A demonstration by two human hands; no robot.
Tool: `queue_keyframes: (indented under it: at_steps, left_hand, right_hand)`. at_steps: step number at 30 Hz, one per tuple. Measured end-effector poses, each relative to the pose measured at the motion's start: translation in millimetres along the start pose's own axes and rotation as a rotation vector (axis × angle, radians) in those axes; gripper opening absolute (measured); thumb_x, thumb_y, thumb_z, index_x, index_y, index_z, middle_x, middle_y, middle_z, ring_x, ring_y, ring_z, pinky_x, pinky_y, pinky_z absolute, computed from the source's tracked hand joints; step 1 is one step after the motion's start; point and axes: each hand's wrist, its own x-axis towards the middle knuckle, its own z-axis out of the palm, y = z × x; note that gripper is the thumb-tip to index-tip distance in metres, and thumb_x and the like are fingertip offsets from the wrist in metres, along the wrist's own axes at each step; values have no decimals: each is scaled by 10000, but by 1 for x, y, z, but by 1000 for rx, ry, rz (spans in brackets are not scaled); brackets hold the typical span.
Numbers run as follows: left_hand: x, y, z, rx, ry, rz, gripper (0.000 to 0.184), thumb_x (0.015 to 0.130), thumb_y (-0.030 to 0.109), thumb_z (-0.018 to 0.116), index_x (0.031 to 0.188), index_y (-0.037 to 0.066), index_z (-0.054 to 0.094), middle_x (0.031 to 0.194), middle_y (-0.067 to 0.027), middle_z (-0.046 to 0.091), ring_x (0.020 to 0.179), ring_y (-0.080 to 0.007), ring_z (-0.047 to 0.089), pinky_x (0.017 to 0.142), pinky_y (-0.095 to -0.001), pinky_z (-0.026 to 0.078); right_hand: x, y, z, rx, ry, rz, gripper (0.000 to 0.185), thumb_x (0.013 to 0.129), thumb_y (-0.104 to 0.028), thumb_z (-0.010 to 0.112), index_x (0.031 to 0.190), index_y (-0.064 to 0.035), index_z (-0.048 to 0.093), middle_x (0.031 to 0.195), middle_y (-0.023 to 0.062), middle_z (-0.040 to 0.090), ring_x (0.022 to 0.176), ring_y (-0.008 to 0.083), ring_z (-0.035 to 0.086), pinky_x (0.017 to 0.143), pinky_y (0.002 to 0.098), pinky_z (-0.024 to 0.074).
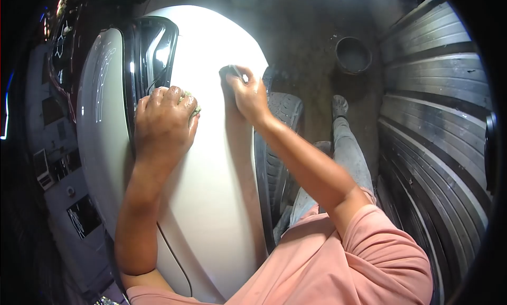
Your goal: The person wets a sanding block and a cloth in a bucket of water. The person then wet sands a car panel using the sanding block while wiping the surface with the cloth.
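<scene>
Pink fabric of one shirt [338,263] fills the near side, and two bare arms reach out from it over one white car panel [211,199]. Bent at the elbow, the left arm runs along the panel's left side; its hand [166,112], knuckles up, curls its fingers around one greenish bundle [190,104], partly hidden, near the panel's left edge. Farther off and to the right, the right hand [251,94] pinches one small slim object [236,71], too small to identify, over the panel. One tyre [284,112] lies right of that hand; one bucket [353,38] stands far right.
</scene>
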Motion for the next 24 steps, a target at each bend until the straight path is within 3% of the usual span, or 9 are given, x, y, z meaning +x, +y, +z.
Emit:
queue_keyframes:
  at_steps: [1, 2, 4, 10, 11, 12, 18, 22, 24]
  left_hand:
    - [0, 0, -2, -8, -14, 1, 227, 873, 223, 823, 1076, 141, 758, 1187, -20, 675, 1215, -226, 602, 1045, -416, 476]
    - [0, 1, -2, 5, 6, 8, 231, 876, 223, 825, 1081, 140, 759, 1186, -22, 675, 1213, -223, 603, 1044, -415, 477]
    - [0, -1, 3, 46, 110, 60, 217, 853, 263, 827, 1029, 176, 735, 1098, 4, 664, 1119, -191, 622, 982, -399, 487]
    - [1, -2, 2, 33, 58, 49, 228, 855, 270, 830, 1038, 175, 732, 1107, 4, 664, 1141, -192, 621, 990, -400, 485]
    - [2, -3, 2, 37, 72, 53, 229, 855, 271, 831, 1039, 176, 733, 1109, 5, 663, 1145, -192, 620, 992, -399, 484]
    - [2, -2, 2, 40, 81, 54, 230, 855, 272, 831, 1040, 177, 733, 1110, 5, 663, 1148, -191, 618, 994, -398, 483]
    - [-1, 0, -2, -14, 18, 25, 253, 874, 262, 831, 1083, 147, 748, 1181, -25, 672, 1198, -228, 606, 1024, -429, 480]
    - [-1, -3, 1, -57, 6, 4, 278, 872, 257, 842, 1097, 119, 757, 1201, -53, 686, 1209, -259, 612, 1031, -452, 485]
    - [-1, -2, 0, -67, 0, 4, 289, 866, 255, 857, 1094, 108, 759, 1187, -61, 695, 1194, -264, 623, 1024, -457, 492]
  right_hand:
    - [-20, -2, -8, -5, -69, -15, 368, 991, -186, 701, 1283, 38, 693, 1068, 131, 770, 953, 160, 700, 882, 316, 557]
    - [-42, 5, -11, -227, 43, -253, 364, 993, -175, 689, 1287, 40, 687, 1110, 151, 757, 1004, 188, 711, 922, 328, 557]
    - [-49, 4, -13, -92, -15, -123, 374, 989, -172, 690, 1295, 43, 680, 1128, 148, 740, 1046, 213, 715, 948, 340, 555]
    - [11, -11, 1, -51, -6, 12, 379, 991, -191, 695, 1302, 24, 687, 1113, 149, 760, 1001, 200, 709, 919, 326, 557]
    - [-9, -12, -3, 58, -45, 76, 404, 946, -226, 712, 1241, 49, 711, 1239, 279, 688, 1189, 410, 655, 1055, 454, 503]
    - [-33, -15, -10, -69, -11, -95, 398, 940, -219, 720, 1238, 45, 711, 1238, 271, 684, 1199, 400, 650, 1055, 458, 501]
    - [25, -10, 2, 37, -9, 64, 401, 949, -219, 750, 1252, 40, 703, 1269, 261, 682, 1233, 390, 644, 1054, 452, 506]
    - [38, -32, -29, 193, 79, 124, 452, 998, -203, 737, 1367, 28, 619, 1183, 163, 720, 1079, 234, 699, 949, 366, 552]
    - [31, -22, -61, 199, 132, 193, 378, 1021, -215, 723, 1294, 32, 638, 1046, 107, 737, 899, 149, 694, 798, 304, 568]
